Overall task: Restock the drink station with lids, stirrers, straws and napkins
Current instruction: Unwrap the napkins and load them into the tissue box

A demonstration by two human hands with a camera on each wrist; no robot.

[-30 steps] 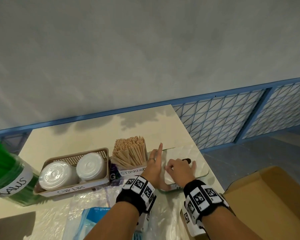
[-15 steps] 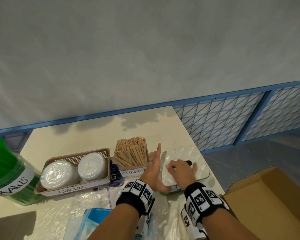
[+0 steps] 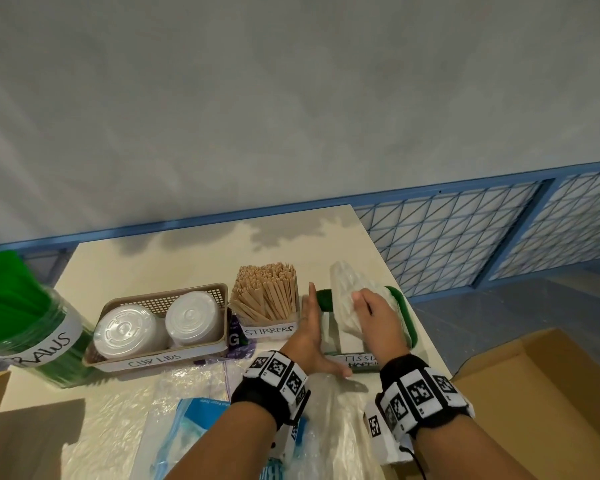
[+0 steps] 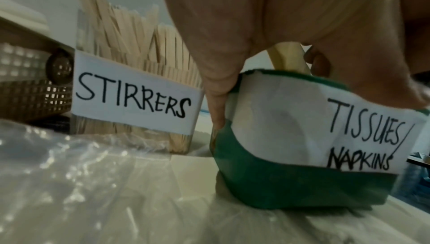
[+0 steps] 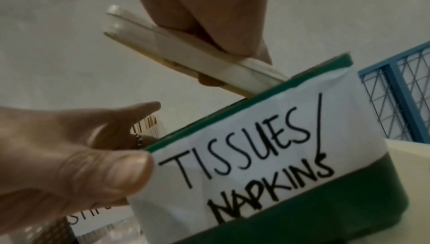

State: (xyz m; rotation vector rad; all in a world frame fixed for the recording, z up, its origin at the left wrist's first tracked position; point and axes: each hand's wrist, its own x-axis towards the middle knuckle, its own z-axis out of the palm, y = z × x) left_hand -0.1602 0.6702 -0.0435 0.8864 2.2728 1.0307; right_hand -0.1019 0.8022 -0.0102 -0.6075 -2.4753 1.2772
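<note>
A green tray (image 3: 403,313) labelled TISSUES/NAPKINS (image 4: 363,134) stands at the table's right end. My right hand (image 3: 371,313) grips a stack of white napkins (image 3: 343,292) in clear wrap. The stack is tilted, with its near end down in the tray and its far end raised. In the right wrist view my fingers lie on top of the stack (image 5: 177,45) and my thumb is under it. My left hand (image 3: 309,334) is flat, its straight fingers against the tray's left side and its thumb (image 5: 121,170) on the front label.
Left of the tray stand a box of wooden stirrers (image 3: 267,299), a beige basket of cup lids (image 3: 160,320) and a jar of green straws (image 3: 25,323). Crumpled clear bags (image 3: 187,393) and a blue pack (image 3: 194,420) lie in front. An open cardboard box (image 3: 534,393) sits at the right.
The napkin stack lay flat on the tray before. My right hand has tipped its far end up, which uncovers the tray's green rim. My left hand has stayed at the tray's side.
</note>
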